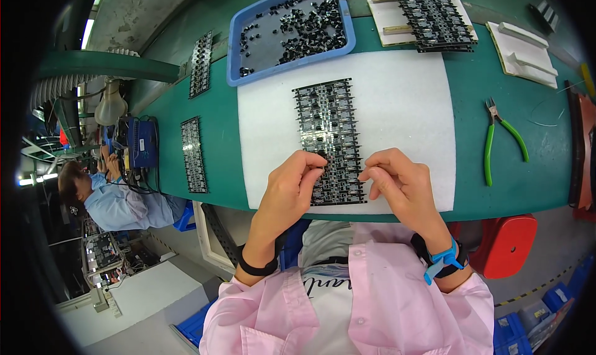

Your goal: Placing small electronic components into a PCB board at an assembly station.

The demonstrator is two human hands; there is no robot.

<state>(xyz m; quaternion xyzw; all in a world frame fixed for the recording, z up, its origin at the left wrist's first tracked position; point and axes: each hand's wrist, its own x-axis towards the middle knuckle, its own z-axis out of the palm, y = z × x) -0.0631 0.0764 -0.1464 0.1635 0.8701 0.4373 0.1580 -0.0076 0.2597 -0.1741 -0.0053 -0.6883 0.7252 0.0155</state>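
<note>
A dark panel of small circuit boards (324,116) lies lengthwise on a white foam mat (403,94). Over the panel's near half, my left hand (287,190) is closed, thumb and forefinger pinched above its middle. Whatever sits between those fingertips is too small or hidden to name. My right hand (402,184) is at the panel's right edge with fingers curled and thumb against the forefinger; I cannot make out anything in that pinch. Beyond the mat stands a blue tray (233,51) with many small black components (313,29) scattered in it.
Green-handled cutters (488,150) lie right of the mat. Stacked board panels (428,13) rest on a white holder at the back, a second white holder (521,54) beside them. Two panels (194,156) lie left. A person in light blue (127,203) sits far left; a red stool (506,246) stands right.
</note>
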